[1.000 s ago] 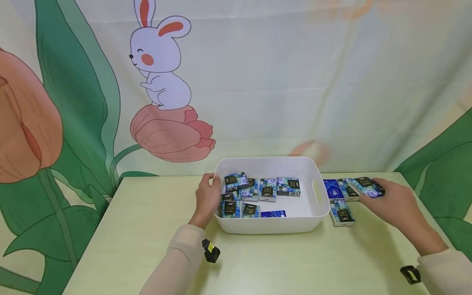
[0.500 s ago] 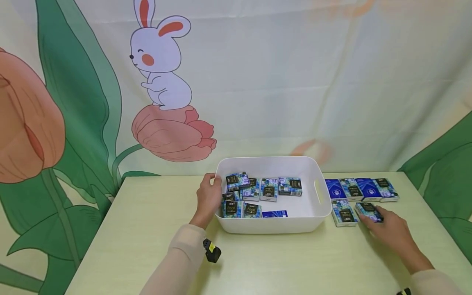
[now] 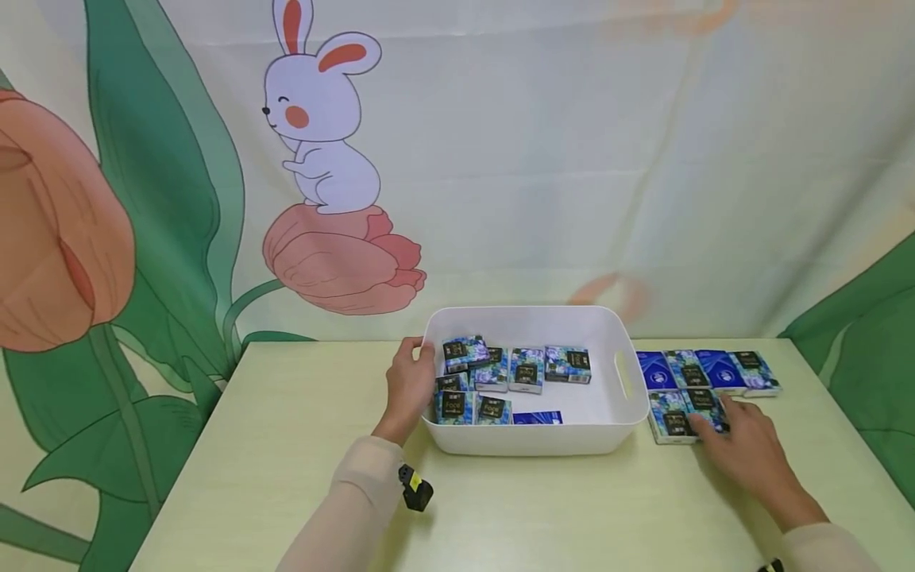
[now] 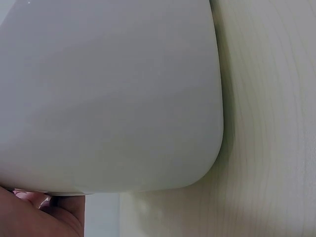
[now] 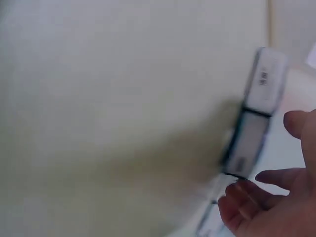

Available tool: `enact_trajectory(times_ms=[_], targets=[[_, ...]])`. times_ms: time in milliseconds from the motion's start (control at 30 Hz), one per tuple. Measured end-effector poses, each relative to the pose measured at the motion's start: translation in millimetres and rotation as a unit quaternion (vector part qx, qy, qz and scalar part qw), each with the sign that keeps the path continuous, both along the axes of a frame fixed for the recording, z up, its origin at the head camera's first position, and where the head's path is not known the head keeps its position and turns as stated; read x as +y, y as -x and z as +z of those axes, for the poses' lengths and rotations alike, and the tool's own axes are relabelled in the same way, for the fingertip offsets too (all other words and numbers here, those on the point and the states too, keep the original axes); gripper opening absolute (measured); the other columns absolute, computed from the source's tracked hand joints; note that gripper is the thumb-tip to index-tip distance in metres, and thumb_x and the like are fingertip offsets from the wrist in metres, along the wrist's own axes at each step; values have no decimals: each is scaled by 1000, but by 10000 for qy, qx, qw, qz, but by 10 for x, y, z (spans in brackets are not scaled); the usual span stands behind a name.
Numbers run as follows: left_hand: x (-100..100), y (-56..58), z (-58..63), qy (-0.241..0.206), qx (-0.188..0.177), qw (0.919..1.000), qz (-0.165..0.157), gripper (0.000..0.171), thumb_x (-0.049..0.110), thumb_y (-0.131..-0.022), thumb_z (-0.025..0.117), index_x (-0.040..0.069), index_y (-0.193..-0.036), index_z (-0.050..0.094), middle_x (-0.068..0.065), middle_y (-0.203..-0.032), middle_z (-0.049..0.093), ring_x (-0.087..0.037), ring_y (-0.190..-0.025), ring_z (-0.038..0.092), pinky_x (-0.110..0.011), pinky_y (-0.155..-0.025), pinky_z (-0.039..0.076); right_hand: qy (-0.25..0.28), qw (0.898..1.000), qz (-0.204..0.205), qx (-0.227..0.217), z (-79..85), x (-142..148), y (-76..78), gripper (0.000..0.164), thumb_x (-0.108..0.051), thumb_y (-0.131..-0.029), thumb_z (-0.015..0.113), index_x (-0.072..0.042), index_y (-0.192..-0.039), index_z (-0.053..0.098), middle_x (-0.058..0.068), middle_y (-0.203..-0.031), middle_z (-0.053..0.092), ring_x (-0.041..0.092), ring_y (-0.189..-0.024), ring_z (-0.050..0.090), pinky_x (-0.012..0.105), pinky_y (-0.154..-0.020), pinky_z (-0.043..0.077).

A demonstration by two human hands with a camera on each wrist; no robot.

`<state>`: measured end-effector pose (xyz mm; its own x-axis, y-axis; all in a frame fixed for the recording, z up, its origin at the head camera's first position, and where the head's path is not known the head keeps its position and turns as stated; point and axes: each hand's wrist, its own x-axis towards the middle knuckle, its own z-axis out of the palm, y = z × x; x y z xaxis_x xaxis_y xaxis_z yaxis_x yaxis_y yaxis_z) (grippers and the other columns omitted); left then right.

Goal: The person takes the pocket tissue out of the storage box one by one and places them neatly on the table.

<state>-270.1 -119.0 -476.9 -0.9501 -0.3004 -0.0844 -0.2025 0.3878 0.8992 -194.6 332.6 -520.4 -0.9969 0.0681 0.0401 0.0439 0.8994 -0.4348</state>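
My left hand (image 3: 410,389) grips the left end of a white plastic bin (image 3: 529,438), its thumb near the rim. The left wrist view shows curled fingers (image 4: 64,215) at the bin wall (image 4: 118,98). Inside the bin lie several floral pocket tissue packs (image 3: 526,369) and a blue one (image 3: 538,418). On the table right of the bin, my right hand (image 3: 747,449) pinches a floral tissue pack (image 3: 708,403) between thumb and fingers. That pack lies against another floral pack (image 3: 670,417); both show end-on, blurred, in the right wrist view, near the right hand (image 5: 276,197).
Behind the front pair runs a row of alternating blue (image 3: 718,369) and floral tissue packs (image 3: 755,372) along the back of the pale table (image 3: 557,508). A printed cloth backdrop (image 3: 500,159) with a rabbit and tulips hangs behind the table edge.
The right hand has carried its tissue pack from over the back row down to the front row and slid it left against the floral pack there. The left hand stays on the bin.
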Motion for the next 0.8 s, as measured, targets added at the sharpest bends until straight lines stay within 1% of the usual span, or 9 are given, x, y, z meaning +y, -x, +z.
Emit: enact_trajectory(times_ms=[100,200,267,333,433,567,633,667,800], targets=[[0,-3,9,34,45,10000,-16,38,37,-106,44,11,-132,57,-17,-125,62,-34,-103,58,-47,-78,51,178,9985,101,512,210,-95,-5,74,-44,-103,54,19,-140,42,46,-134,39,64,-121,36,76,-94,31],[-7,-7,21,36,87,10000,-20,38,36,-106,44,11,-131,57,-18,-127,62,-35,-105,57,-50,-84,50,370,9929,475,1029,497,-271,47,63,-39,-102,59,12,-137,51,40,-133,48,58,-118,45,75,-89,37],[-8,-8,24,22,85,10000,-15,38,36,-106,44,10,-132,57,-18,-127,62,-35,-106,57,-52,-85,49,483,9891,749,1176,699,-422,105,58,-39,-101,60,8,-136,55,34,-133,53,53,-115,51,72,-86,43],[-7,-10,24,13,48,10000,-19,38,36,-106,44,11,-132,56,-18,-127,61,-35,-106,57,-52,-84,50,538,9876,946,1129,878,-587,167,56,-40,-101,60,4,-136,58,29,-132,56,47,-111,57,66,-80,49],[1,-12,20,-16,10,10000,-19,39,36,-106,44,11,-133,56,-18,-127,61,-35,-105,57,-50,-80,51,565,9865,1240,911,1083,-843,265,57,-42,-100,61,3,-136,59,26,-132,58,43,-110,60,60,-80,53],[6,-13,11,-17,20,10000,-12,39,37,-106,44,11,-132,57,-18,-126,62,-34,-105,57,-48,-79,51,432,9820,1796,385,1207,-1165,421,61,-45,-98,64,5,-133,61,24,-127,62,40,-109,61,55,-84,54],[3,-13,2,-29,18,10000,-12,39,36,-106,44,11,-133,57,-18,-125,62,-34,-104,57,-48,-76,52,329,9767,2119,22,1204,-1305,509,62,-45,-96,66,6,-131,62,23,-124,65,38,-108,62,52,-86,54],[2,-12,-1,-36,19,10000,-8,39,36,-106,44,11,-133,57,-18,-125,62,-34,-104,58,-48,-76,52,297,9729,2287,-193,1186,-1367,556,60,-45,-95,67,6,-127,65,23,-116,67,37,-102,63,50,-84,54],[8,-6,-3,-50,29,10000,22,38,37,-106,45,11,-132,57,-18,-126,62,-34,-105,57,-50,-80,52,5,9533,2796,-1142,1054,-1573,692,63,-47,-92,70,7,-124,66,20,-109,69,33,-94,65,47,-83,54]])
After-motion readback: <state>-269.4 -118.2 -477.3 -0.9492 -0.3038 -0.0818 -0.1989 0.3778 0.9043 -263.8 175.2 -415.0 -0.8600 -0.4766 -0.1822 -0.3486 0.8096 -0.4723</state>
